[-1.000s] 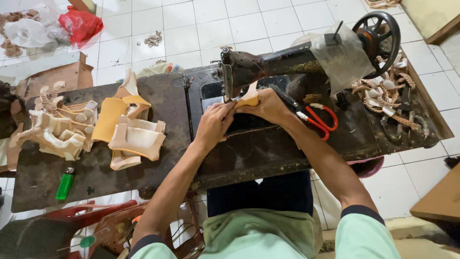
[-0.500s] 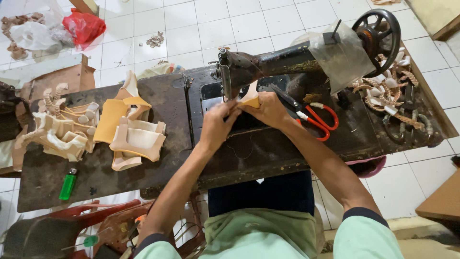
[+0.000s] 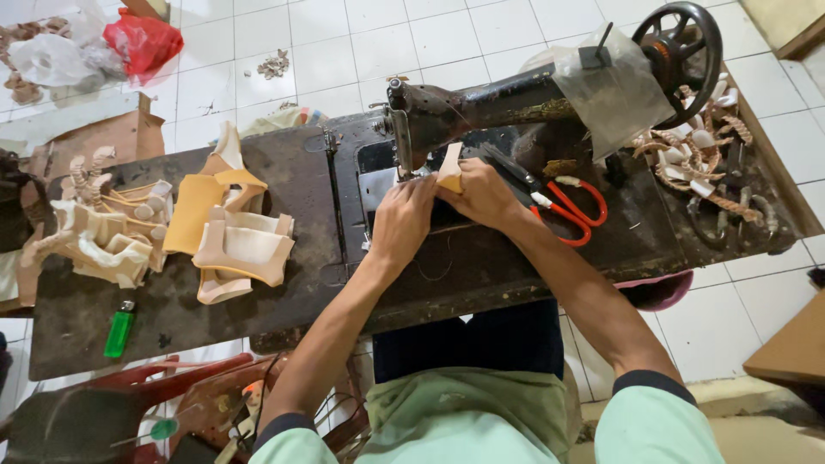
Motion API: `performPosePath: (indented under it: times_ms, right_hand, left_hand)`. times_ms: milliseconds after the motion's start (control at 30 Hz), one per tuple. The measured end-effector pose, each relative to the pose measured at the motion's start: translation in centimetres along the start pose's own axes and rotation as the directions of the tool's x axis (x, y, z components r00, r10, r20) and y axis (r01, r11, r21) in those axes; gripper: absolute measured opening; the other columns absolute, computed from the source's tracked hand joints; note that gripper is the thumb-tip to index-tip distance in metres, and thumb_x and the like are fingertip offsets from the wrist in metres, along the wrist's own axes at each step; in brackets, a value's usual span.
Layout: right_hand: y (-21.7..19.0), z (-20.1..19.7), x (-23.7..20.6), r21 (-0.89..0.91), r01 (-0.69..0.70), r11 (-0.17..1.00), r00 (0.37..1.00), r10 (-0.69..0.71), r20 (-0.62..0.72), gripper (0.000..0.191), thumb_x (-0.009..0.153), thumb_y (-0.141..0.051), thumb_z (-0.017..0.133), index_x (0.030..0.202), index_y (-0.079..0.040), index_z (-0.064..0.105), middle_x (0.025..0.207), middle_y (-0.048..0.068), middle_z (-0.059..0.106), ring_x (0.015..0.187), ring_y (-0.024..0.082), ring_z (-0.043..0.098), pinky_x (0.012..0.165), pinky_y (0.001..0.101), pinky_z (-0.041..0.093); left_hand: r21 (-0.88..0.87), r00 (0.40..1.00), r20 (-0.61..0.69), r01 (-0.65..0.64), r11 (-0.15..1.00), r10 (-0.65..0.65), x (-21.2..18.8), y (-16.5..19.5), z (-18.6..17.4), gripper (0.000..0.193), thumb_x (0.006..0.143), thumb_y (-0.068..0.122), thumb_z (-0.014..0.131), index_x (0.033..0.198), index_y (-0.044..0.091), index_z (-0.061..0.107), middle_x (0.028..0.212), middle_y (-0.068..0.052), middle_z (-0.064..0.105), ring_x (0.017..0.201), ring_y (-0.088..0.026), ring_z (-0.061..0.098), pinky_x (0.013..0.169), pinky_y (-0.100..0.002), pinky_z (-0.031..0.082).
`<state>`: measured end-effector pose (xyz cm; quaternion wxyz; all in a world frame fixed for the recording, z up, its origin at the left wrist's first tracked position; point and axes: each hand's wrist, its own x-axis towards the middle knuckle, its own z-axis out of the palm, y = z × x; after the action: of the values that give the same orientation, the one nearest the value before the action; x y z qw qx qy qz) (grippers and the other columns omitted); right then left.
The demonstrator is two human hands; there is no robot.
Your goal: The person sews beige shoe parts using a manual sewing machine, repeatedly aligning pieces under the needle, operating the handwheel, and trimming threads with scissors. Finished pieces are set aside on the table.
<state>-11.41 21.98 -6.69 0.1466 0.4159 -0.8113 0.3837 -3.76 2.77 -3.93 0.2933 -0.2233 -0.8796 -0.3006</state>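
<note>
Needle and presser foot hidden behind the left hand (image 3: 404, 219) and the tan piece (image 3: 450, 168); most of that piece covered by the right hand (image 3: 485, 196), grip of either hand not clear. Scissors (image 3: 567, 202) blades partly tucked behind the right hand. At the left edge, dark bag (image 3: 15, 202) cut off; near edge cuts off the red chair (image 3: 112, 408).

Lighting: even, soft daylight, bright on white floor tiles (image 3: 344, 51); shadows faint; no glare. Focus sharp throughout; slight wide-angle bending at edges
</note>
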Motion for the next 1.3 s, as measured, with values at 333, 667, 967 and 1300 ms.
performPosePath:
  times_ms: [333, 667, 967, 1300]
  right_hand:
    - [-0.2, -0.6, 0.3, -0.033, 0.029, 0.999, 0.999, -0.030, -0.030, 0.015, 0.086, -0.018, 0.079, 0.094, -0.004, 0.076, 0.095, 0.013, 0.074, 0.091, 0.032, 0.071, 0.082, 0.0417, 0.057]
    - [2.6, -2.6, 4.7, -0.027, -0.545, 0.838, 0.818, 0.538, 0.204, 0.034, 0.098, -0.033, 0.074, 0.091, 0.000, 0.073, 0.074, 0.013, 0.068, 0.068, 0.022, 0.064, 0.064, 0.0357, 0.048]
    - [5.2, -0.6, 3.1, 0.389, -0.675, 0.627, 0.732, 0.638, 0.241, 0.031, 0.091, -0.030, 0.081, 0.084, -0.001, 0.075, 0.061, -0.010, 0.050, 0.057, 0.000, 0.040, 0.049, 0.0268, 0.031]
    - [4.2, -1.1, 2.9, 0.538, -0.566, 0.625, 0.820, 0.494, 0.288, 0.029, 0.093, -0.024, 0.076, 0.113, -0.004, 0.076, 0.108, 0.001, 0.077, 0.096, 0.005, 0.067, 0.084, 0.0243, 0.052]
  left_hand:
    - [0.083, 0.991, -0.104, -0.079, 0.993, 0.087, -1.1, 0.0, -0.2, 0.021, 0.090, 0.009, 0.072, 0.110, 0.004, 0.071, 0.110, -0.013, 0.074, 0.097, -0.030, 0.074, 0.082, -0.035, 0.061]
    - [0.309, 0.972, 0.116, -0.230, 0.923, 0.204, -3.3, -0.8, 2.2, 0.032, 0.091, 0.007, 0.062, 0.119, -0.008, 0.065, 0.118, -0.020, 0.071, 0.109, -0.031, 0.070, 0.091, -0.035, 0.059]
    - [0.311, 0.970, 0.197, -0.200, 0.929, 0.142, -3.4, -0.4, 2.0, 0.040, 0.090, 0.008, 0.062, 0.126, -0.009, 0.063, 0.121, -0.019, 0.070, 0.113, -0.029, 0.068, 0.093, -0.035, 0.058]
    - [0.296, 0.974, 0.191, -0.173, 0.939, 0.119, -3.0, -0.2, 1.7, 0.038, 0.092, 0.006, 0.061, 0.126, -0.008, 0.063, 0.122, -0.020, 0.070, 0.115, -0.029, 0.068, 0.094, -0.035, 0.059]
